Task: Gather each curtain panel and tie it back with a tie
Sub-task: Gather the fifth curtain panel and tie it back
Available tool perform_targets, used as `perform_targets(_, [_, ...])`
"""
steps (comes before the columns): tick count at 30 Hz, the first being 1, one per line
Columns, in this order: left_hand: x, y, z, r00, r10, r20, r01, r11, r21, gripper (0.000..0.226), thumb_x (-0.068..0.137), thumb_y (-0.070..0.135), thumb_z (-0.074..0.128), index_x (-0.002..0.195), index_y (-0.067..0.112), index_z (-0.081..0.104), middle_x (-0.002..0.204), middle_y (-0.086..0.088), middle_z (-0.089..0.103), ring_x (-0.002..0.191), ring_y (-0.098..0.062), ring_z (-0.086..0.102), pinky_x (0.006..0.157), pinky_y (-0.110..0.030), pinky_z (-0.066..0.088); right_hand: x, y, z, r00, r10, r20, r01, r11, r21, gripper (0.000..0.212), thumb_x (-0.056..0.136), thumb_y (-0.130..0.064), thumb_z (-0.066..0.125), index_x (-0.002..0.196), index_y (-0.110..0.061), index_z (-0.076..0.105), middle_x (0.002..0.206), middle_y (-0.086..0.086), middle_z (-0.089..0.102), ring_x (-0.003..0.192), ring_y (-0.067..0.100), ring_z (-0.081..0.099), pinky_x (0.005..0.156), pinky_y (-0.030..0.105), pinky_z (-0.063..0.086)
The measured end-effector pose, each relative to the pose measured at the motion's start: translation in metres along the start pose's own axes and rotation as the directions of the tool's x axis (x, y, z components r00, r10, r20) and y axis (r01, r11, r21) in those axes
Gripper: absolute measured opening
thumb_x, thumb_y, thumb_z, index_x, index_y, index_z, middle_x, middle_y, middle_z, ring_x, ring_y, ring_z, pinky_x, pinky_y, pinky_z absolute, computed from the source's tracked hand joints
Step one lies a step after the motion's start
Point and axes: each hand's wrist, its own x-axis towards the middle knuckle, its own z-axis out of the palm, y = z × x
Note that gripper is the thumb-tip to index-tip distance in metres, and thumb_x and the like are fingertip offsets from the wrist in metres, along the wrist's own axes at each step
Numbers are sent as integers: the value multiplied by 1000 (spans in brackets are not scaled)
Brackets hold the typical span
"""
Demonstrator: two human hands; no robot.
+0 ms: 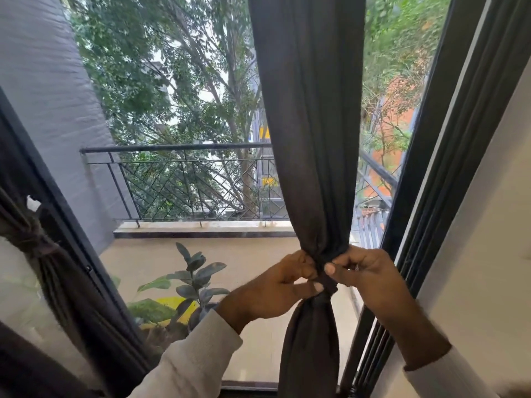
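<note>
Through the glass we see a balcony with a black metal railing (178, 179), a potted plant (192, 280) just inside it, leafy trees (172, 81) beyond, and a grey wall (43, 96) at left.

Cut off at twelve and six o'clock: curtain (310, 124). Mostly hidden under both thumbs: tie (327, 286). Cropped at nine o'clock: second tied curtain (34, 242).

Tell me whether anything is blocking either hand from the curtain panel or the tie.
Nothing visible does. The left hand and right hand already pinch the tie wrapped round the gathered curtain panel, one on each side, with no object between.
</note>
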Motion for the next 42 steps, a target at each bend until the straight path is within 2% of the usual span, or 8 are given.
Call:
perform_targets(2, [-2,-1,1,997,80,-5,-80,995,52,28,92,-1,80,106,22,74,120,9,59,118,-1,57,102,-17,44,-1,-1,2,998,55,30,-55,998,-12,15,85,-3,81,74,-13,82,68,3,75,62,8,66,61,17,51])
perform_targets(6, [2,-10,9,977,186,-102,-168,972,165,16,90,-1,81,105,3,78,117,-3,65,111,-18,65,97,-43,56,2,-3,4,993,96,68,-97,995,13,20,88,-1,78,72,-14,81,65,-1,74,58,4,65,57,14,48])
perform_targets(12, [0,-18,19,947,152,-284,-59,948,311,13,96,33,80,105,25,73,102,14,70,97,-15,66,90,-52,53,8,-6,-11,972,197,126,-211,971,110,19,81,-30,85,77,-11,82,70,11,72,65,15,63,64,27,49])
perform_targets(18, [-16,-12,34,881,246,-403,-17,870,492,20,97,45,71,111,33,63,103,21,66,99,-1,55,88,-27,44,0,7,-21,925,312,217,-343,931,125,17,83,-25,80,71,-14,79,71,14,70,66,17,63,66,28,50])
perform_targets(23, [-26,-12,41,862,392,-322,-88,741,666,9,106,35,63,108,31,71,104,17,74,94,-7,65,94,-41,47,-13,11,-29,883,388,265,-439,882,169,22,98,-8,69,79,-11,81,78,15,73,72,20,67,67,28,52])
perform_targets(26, [-39,-9,42,847,480,-229,-97,562,821,21,109,30,58,106,24,77,107,5,74,96,-19,66,88,-42,51,-24,2,-25,882,410,234,-449,880,152,17,98,-10,70,84,-6,81,82,15,75,73,20,69,66,28,51])
perform_targets(32, [-85,-12,51,827,557,-77,-158,362,919,24,111,24,57,111,14,79,100,-6,75,83,-25,66,70,-36,54,-57,-21,18,963,262,54,-250,952,-175,15,96,-16,77,83,-9,79,72,6,77,65,13,72,58,22,50])
perform_targets(42, [-185,-10,47,734,677,-43,-300,380,875,8,101,10,75,106,6,80,106,-14,75,79,-31,63,64,-39,49,-136,-44,90,986,158,52,-124,907,-402,19,94,-5,75,81,-19,76,70,0,75,65,16,73,64,25,56])
